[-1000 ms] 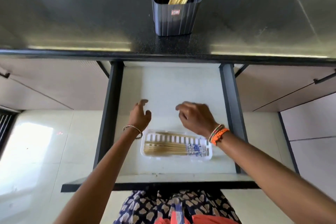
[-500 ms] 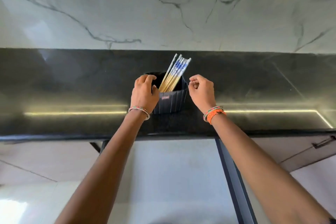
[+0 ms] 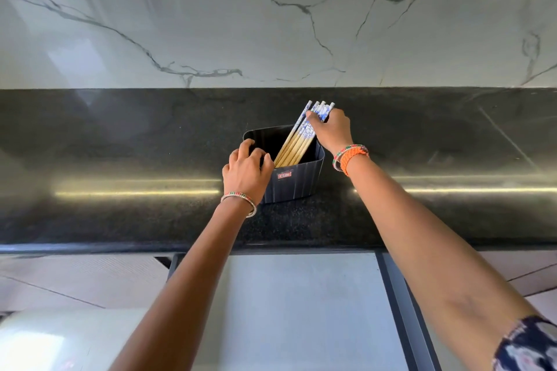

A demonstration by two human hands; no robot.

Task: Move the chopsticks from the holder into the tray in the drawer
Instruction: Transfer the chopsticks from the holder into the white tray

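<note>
one holder (image 3: 294,181), two hands, several chopsticks (image 3: 297,143).

counter (image 3: 120,135): bare both sides of holder (image 3: 297,181) | wall (image 3: 271,24): well behind it

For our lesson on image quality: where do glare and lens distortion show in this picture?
Head view: a bright streak of glare runs across the black counter beside the holder; the wide lens bows the counter's edge; the chopsticks and both hands stay sharp.
</note>
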